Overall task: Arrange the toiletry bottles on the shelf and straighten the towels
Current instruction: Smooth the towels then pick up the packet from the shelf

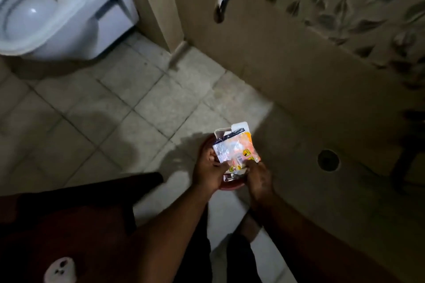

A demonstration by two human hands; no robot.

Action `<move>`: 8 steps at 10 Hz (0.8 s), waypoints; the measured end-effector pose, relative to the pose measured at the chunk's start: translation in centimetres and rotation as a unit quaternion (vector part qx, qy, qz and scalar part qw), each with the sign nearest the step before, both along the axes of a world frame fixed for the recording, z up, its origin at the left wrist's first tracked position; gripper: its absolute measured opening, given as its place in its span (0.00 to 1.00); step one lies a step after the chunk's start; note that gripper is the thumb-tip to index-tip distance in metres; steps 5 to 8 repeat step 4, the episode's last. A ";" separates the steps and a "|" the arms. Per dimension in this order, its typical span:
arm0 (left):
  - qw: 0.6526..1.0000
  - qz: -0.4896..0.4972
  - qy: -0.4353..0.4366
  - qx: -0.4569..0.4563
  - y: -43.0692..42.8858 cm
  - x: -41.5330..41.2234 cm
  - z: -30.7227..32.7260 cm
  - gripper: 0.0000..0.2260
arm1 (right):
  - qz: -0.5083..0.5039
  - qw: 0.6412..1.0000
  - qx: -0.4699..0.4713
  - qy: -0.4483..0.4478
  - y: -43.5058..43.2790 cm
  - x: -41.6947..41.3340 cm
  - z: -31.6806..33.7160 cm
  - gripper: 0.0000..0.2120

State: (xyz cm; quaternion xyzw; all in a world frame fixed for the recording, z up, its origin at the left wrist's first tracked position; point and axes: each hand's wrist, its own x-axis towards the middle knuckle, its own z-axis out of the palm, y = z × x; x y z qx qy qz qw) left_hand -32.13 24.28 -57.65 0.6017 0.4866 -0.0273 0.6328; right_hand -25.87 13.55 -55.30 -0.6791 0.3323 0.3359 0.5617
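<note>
Head view: both hands hold one packet [234, 148], a foil-and-orange pack, just below frame centre. Left hand [208, 171] grips its left edge, fingers curled around it. Right hand [258, 178] pinches the lower right corner. A red rimmed object [230, 187], possibly a bucket or bowl, sits directly beneath the hands; its identity cannot be confirmed.

Task items: no shelf, bottle or towel is visible, so their position cannot be stated.

Surroundings: toilet [46, 14] at 10 o'clock, tap [222, 4] at 12 o'clock, floor drain [328, 160] at 3 o'clock on the tiled floor [103, 110].

Risks:
- Packet appears open at the top; tilting it may spill contents onto the floor.
- Right-hand corner pinch is light; foil may slip, probably into the red object.
- Low light and blur hinder reading of labels.

Count: packets 1, hands 2, toilets 1, taps 1, drains 1.
</note>
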 end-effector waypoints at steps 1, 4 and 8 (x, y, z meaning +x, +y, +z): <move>0.999 0.006 0.021 -0.031 -0.5 -0.2 -3.7 0.21 | -0.010 0.999 0.020 0.034 -0.2 -0.3 -4.2 0.12; 0.997 -0.016 0.068 0.016 -0.7 -2.1 -5.7 0.22 | 0.060 0.994 -0.091 0.010 -4.1 -0.8 -7.9 0.07; 0.997 -0.016 0.068 0.016 -0.7 -2.1 -5.7 0.22 | 0.060 0.994 -0.091 0.010 -4.1 -0.8 -7.9 0.07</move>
